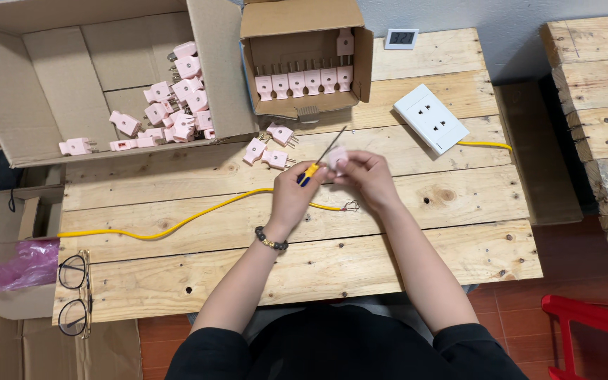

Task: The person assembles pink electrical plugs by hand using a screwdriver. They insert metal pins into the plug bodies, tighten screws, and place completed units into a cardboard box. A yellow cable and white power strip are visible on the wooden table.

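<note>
Pink plastic everywhere up top, and one pink plug (337,159) is in my view right now, pinched between the curled fingers of the right hand (366,177), over the middle of the pallet-wood table (402,260). The left hand (291,193) is wrapped shut around a yellow-and-blue-handled screwdriver (316,167), its blade angled up past the plug. I can't tell whether the tip sits in a screw.

How far along? I judge it early for this plug: the yellow cable (177,224) lies across the boards, its stripped end (350,206) bare and free just below the right hand, not yet in the plug. Three loose plugs (269,149) wait near the table's far edge. The small carton (304,60) holds one neat row, with much room left; the big carton (100,77) at the far left corner still has a heap.
</note>
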